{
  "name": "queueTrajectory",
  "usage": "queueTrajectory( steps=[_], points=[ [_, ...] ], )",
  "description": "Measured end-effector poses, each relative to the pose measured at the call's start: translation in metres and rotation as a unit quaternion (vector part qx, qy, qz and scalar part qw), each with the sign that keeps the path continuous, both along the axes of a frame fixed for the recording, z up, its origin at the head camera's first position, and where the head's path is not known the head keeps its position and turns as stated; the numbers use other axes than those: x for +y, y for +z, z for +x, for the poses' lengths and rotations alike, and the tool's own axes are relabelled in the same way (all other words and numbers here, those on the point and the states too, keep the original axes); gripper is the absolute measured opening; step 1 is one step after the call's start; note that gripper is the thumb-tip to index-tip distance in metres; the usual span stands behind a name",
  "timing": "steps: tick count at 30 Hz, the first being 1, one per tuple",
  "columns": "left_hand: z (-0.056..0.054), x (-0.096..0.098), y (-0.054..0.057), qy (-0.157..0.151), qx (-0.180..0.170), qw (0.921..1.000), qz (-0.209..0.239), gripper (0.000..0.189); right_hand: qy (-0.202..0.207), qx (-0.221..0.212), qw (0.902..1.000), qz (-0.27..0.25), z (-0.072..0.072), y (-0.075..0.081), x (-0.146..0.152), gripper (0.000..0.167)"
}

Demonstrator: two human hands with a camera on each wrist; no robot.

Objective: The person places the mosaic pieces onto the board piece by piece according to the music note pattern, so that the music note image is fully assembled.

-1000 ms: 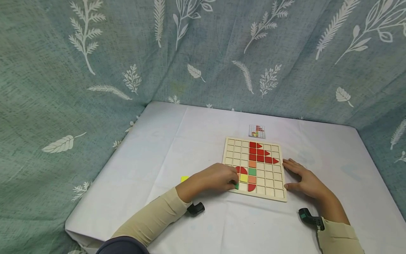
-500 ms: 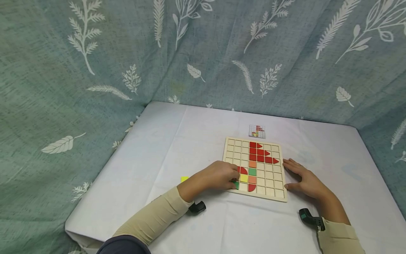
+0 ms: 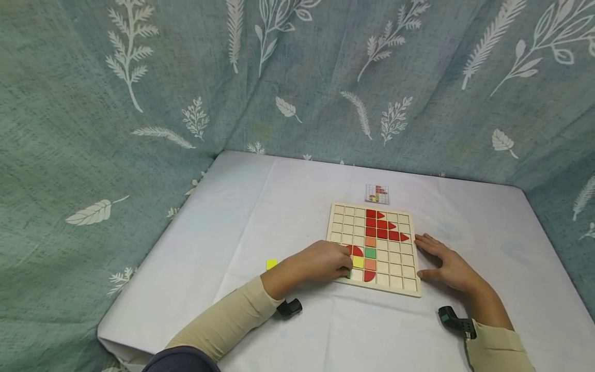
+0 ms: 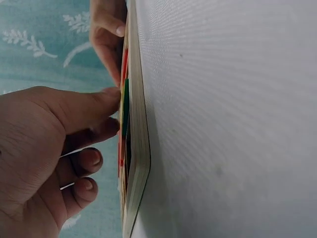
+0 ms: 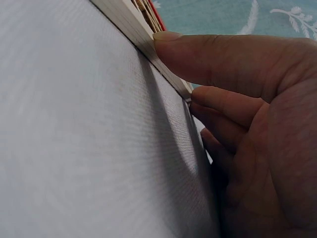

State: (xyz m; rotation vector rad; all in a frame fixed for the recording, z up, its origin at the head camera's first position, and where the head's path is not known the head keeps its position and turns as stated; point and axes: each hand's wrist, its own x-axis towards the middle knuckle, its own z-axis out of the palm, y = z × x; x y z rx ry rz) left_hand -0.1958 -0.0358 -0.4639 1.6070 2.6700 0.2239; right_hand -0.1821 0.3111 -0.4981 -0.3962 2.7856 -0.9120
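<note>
A wooden grid board (image 3: 395, 258) lies on the table, filled in part with red, orange, green and yellow tiles. My left hand (image 3: 325, 261) is over its lower left part. In the left wrist view, thumb (image 4: 106, 99) and index finger pinch a small tile at the board's surface; the fingertips mostly hide it, so its colour is unclear. A green tile (image 4: 126, 106) sits beside the thumb. Next to them are a yellow square tile (image 3: 357, 262) and red rounded tiles (image 3: 357, 251). My right hand (image 3: 448, 266) rests its straight fingers and thumb (image 5: 198, 57) against the board's right edge.
A small pattern card (image 3: 377, 194) lies just behind the board. One loose yellow tile (image 3: 271, 264) is on the white tablecloth (image 3: 279, 206) by the left forearm. A leaf-print curtain (image 3: 297, 77) hangs behind the table.
The left hand stays at the same part of the board, its fingers shifting slightly over the lower left tiles. The right hand has not moved from the board's edge.
</note>
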Motion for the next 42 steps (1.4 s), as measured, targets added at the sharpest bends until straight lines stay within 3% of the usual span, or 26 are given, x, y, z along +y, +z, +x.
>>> queueTrajectory(
  steps=[9,16,42],
  points=[
    [-0.009,0.021,0.004,0.035,0.017,0.9991,-0.014,0.008,-0.002,-0.007,1.0000,0.007,0.000,0.003,-0.003,0.089],
    [-0.013,0.033,0.005,0.043,0.005,0.9987,-0.028,0.014,0.001,-0.009,0.9999,0.007,0.000,0.004,-0.006,0.089],
    [-0.017,0.034,0.000,0.039,0.029,0.9974,-0.053,0.012,-0.016,-0.017,0.9997,0.012,0.001,0.004,-0.004,0.090]
  ],
)
